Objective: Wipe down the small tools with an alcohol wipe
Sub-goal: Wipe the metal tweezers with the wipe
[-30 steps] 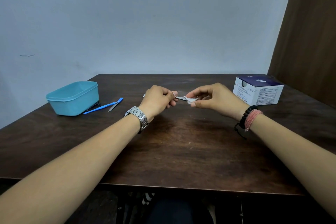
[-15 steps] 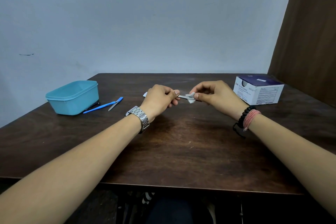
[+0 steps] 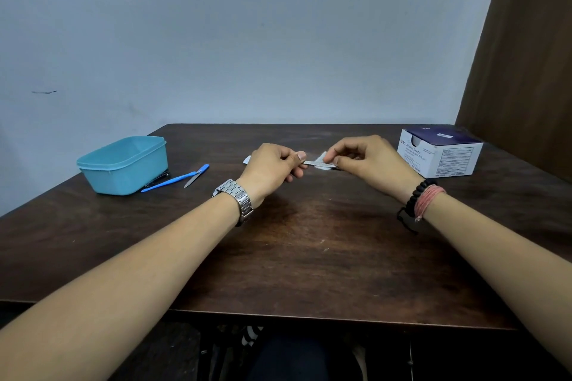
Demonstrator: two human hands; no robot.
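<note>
A dark wooden table point(image 3: 309, 257) is shown, bearing a teal tub point(image 3: 123, 164) and a swab box point(image 3: 441, 153). Above its middle, a thin metal tool point(image 3: 309, 162) is gripped by the left hand point(image 3: 272, 168); a white wipe point(image 3: 322, 161) is pinched round it by the right hand point(image 3: 374, 161).

Right hand point(image 3: 371, 161): shifted right along metal tool point(image 3: 309, 162), away from left hand point(image 3: 272, 168). White wipe point(image 3: 322, 161): carried right with it, more bare metal showing between hands. Left hand: thumb now flatter on tool.
</note>
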